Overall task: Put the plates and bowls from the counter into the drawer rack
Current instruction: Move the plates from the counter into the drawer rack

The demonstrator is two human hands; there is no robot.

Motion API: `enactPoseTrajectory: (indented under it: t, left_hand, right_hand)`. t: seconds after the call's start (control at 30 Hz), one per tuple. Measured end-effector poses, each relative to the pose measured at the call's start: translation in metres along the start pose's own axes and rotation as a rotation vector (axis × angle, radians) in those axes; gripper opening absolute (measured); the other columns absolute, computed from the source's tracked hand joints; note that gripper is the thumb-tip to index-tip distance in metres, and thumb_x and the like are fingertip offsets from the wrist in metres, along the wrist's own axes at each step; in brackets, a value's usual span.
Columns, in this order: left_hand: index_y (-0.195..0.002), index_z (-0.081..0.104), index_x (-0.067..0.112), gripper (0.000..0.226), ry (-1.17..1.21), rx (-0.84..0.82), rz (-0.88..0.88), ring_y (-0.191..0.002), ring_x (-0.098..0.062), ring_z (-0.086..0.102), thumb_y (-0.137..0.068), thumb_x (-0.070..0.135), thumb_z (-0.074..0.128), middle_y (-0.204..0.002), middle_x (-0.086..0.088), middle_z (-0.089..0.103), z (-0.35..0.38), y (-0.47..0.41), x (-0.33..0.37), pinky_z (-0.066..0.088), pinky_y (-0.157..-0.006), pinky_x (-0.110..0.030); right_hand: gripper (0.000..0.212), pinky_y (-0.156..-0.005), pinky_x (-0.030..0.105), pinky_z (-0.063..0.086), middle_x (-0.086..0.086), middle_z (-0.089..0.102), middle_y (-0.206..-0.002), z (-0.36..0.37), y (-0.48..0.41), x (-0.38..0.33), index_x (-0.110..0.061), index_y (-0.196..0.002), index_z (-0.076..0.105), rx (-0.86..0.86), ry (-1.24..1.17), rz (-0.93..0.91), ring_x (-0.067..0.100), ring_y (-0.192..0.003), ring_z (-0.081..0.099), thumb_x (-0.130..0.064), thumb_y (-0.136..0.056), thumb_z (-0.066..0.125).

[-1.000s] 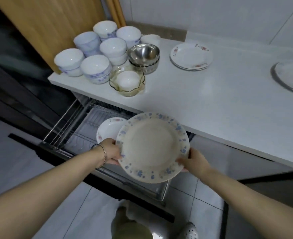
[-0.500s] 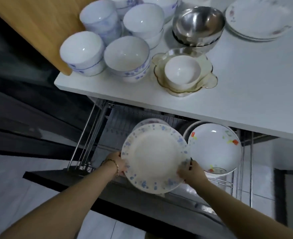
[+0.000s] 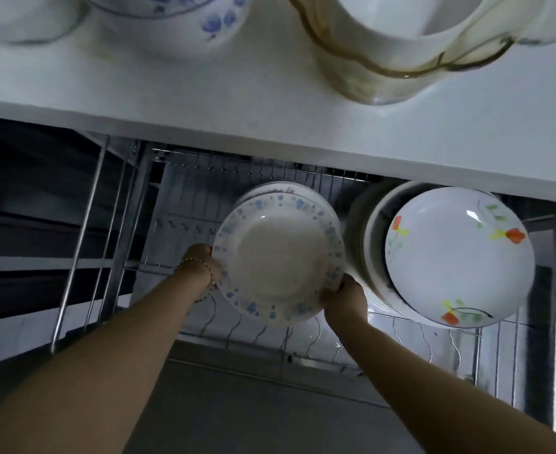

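Blue-flecked plate [image 3: 278,262] held upright over the drawer rack [image 3: 185,221], just in front of another standing plate. Left hand [image 3: 206,262] grasps its left rim, right hand [image 3: 343,294] its lower right rim. Orange-flowered plates [image 3: 456,257] stand just beside, toward the rack's right edge.

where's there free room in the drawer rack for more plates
Free: the front wire slots below the blue-rimmed plate, and the bare rack left of the left hand. Crowded: the right side, where orange-flowered plates stand close beside the right hand.
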State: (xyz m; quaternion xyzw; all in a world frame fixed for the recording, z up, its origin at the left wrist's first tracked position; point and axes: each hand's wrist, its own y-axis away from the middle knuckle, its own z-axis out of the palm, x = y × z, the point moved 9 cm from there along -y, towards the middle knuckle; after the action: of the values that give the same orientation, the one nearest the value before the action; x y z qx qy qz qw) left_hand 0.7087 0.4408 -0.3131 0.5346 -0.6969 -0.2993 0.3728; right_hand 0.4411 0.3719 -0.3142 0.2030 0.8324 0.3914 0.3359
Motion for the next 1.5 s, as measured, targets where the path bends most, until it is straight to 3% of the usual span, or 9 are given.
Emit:
enactPoseTrajectory:
  t: [0.2, 0.57, 0.73, 0.87, 1.03, 1.13, 1.33, 1.4, 1.5]
  left_hand:
    - [-0.124, 0.054, 0.003, 0.036, 0.027, 0.085, 0.073, -0.114, -0.033, 0.057, -0.087, 0.003, 0.057, -0.126, -0.017, 0.059, 0.011, -0.009, 0.006, 0.047, -0.1, -0.04]
    - [-0.136, 0.037, 0.014, 0.058, 0.383, -0.033, -0.005, -0.112, -0.032, 0.054, -0.083, -0.01, 0.043, -0.13, -0.013, 0.053, 0.033, -0.005, 0.012, 0.048, -0.097, -0.052]
    - [-0.133, 0.042, 0.008, 0.052, 0.025, 0.055, -0.072, -0.12, -0.037, 0.051, -0.083, 0.011, 0.054, -0.133, -0.017, 0.049, 0.013, 0.021, 0.011, 0.045, -0.102, -0.044]
    - [-0.134, 0.043, 0.01, 0.048, -0.142, 0.014, 0.232, -0.12, -0.032, 0.05, -0.086, 0.003, 0.046, -0.135, -0.014, 0.048, 0.008, 0.071, 0.068, 0.043, -0.104, -0.037]
    - [-0.111, 0.057, 0.028, 0.025, -0.42, -0.16, 0.452, -0.104, -0.023, 0.054, -0.094, 0.017, 0.042, -0.121, -0.002, 0.055, 0.03, 0.164, 0.135, 0.041, -0.095, -0.022]
    - [-0.103, 0.056, 0.026, 0.023, -0.529, -0.211, 0.507, -0.083, -0.015, 0.05, -0.097, 0.016, 0.036, -0.095, 0.002, 0.051, 0.051, 0.232, 0.173, 0.042, -0.074, -0.01]
    - [-0.134, 0.047, 0.014, 0.04, -0.75, -0.17, 0.724, -0.13, -0.022, 0.045, -0.095, 0.015, 0.041, -0.143, -0.006, 0.046, 0.131, 0.368, 0.256, 0.036, -0.103, -0.022]
    - [-0.127, 0.054, 0.015, 0.035, -0.764, -0.143, 0.803, -0.127, -0.023, 0.049, -0.094, 0.014, 0.042, -0.135, -0.007, 0.052, 0.168, 0.418, 0.286, 0.039, -0.099, -0.022]
    - [-0.119, 0.057, 0.017, 0.03, -0.771, -0.109, 0.873, -0.123, -0.025, 0.053, -0.093, 0.012, 0.043, -0.125, -0.009, 0.058, 0.22, 0.487, 0.325, 0.042, -0.095, -0.024]
  right_hand:
    - [0.038, -0.091, 0.037, 0.046, 0.022, 0.052, -0.121, 0.004, -0.008, 0.007, -0.016, -0.128, 0.05, 0.108, -0.03, 0.1, 0.039, -0.1, 0.057, -0.01, -0.091, 0.041]
    - [0.05, -0.064, 0.025, 0.039, 0.019, 0.066, -0.103, 0.012, -0.013, -0.001, -0.023, -0.138, 0.038, 0.03, -0.073, 0.069, 0.031, -0.09, 0.059, -0.008, -0.09, 0.041]
    - [0.044, -0.093, 0.028, 0.042, 0.018, 0.057, -0.127, 0.0, 0.008, -0.002, -0.003, -0.133, 0.039, -0.176, 0.23, 0.081, 0.032, -0.12, 0.053, -0.007, -0.09, 0.045]
    - [0.044, -0.098, 0.03, 0.043, 0.014, 0.053, -0.133, -0.031, 0.036, -0.02, -0.008, -0.136, 0.041, -0.32, 0.393, -0.039, 0.029, -0.123, 0.052, -0.013, -0.092, 0.044]
    - [0.037, -0.087, 0.024, 0.047, 0.014, 0.058, -0.13, -0.12, 0.078, -0.045, -0.005, -0.126, 0.056, -0.336, 0.46, -0.191, 0.027, -0.12, 0.056, -0.019, -0.092, 0.05]
    - [0.032, -0.088, 0.026, 0.046, 0.014, 0.062, -0.125, -0.2, 0.102, -0.042, -0.003, -0.119, 0.061, -0.25, 0.505, -0.217, 0.027, -0.117, 0.058, -0.016, -0.094, 0.045]
    - [0.032, -0.097, 0.028, 0.044, 0.011, 0.061, -0.126, -0.376, 0.144, -0.001, -0.006, -0.117, 0.062, -0.028, 0.587, -0.292, 0.026, -0.115, 0.057, -0.021, -0.093, 0.046]
    - [0.021, -0.084, 0.027, 0.047, 0.011, 0.065, -0.101, -0.439, 0.153, 0.019, -0.015, -0.089, 0.066, 0.035, 0.629, -0.311, 0.028, -0.102, 0.058, -0.019, -0.092, 0.045]
    - [0.04, -0.048, 0.018, 0.027, 0.0, 0.035, -0.057, -0.523, 0.164, 0.044, -0.019, -0.05, 0.03, 0.136, 0.649, -0.323, 0.023, -0.065, 0.039, -0.01, -0.087, 0.04]
